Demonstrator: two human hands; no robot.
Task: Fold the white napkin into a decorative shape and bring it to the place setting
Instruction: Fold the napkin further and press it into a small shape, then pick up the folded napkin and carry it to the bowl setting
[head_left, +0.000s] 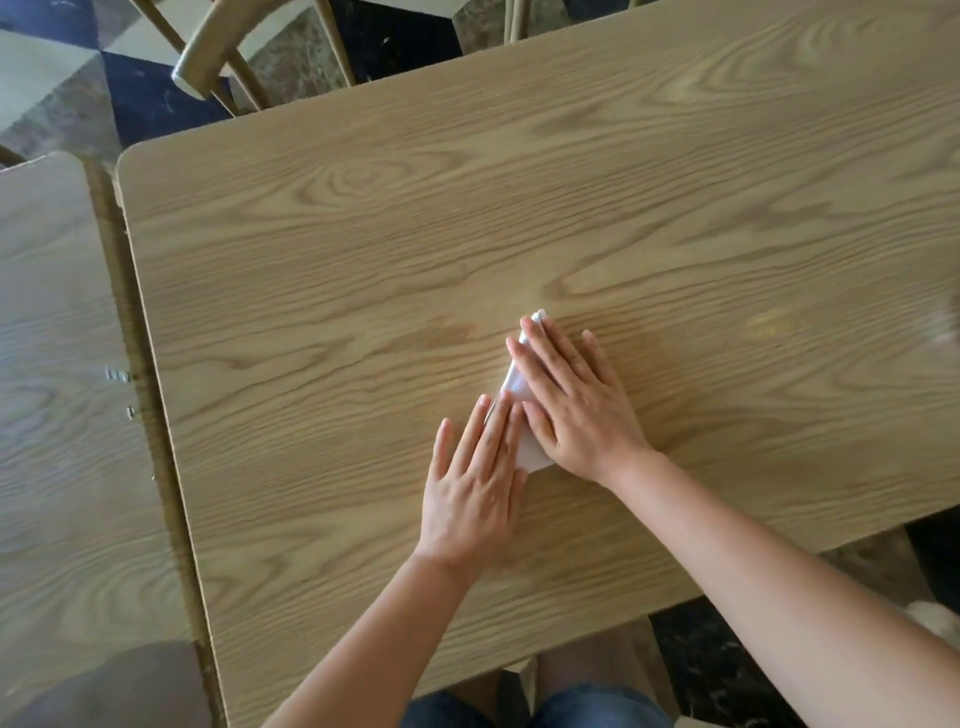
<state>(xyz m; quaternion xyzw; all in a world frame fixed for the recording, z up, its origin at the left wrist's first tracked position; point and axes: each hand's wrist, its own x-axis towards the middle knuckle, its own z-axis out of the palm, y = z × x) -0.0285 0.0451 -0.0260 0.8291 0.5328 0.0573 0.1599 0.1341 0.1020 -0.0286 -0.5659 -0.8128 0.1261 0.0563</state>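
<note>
The white napkin (513, 384) lies folded into a narrow shape on the wooden table (363, 249), mostly hidden under my hands. Its tip shows beyond my right fingertips and a corner shows between my two hands. My right hand (571, 400) lies flat on top of it, fingers stretched out and pressing down. My left hand (475, 483) lies flat beside it, its fingertips touching the napkin's lower left edge. No place setting is in view.
A second wooden table (57, 415) stands close on the left, with a thin gap between the two. A wooden chair (218, 57) stands at the far edge. The patterned floor shows beyond, and my knees sit below the near edge.
</note>
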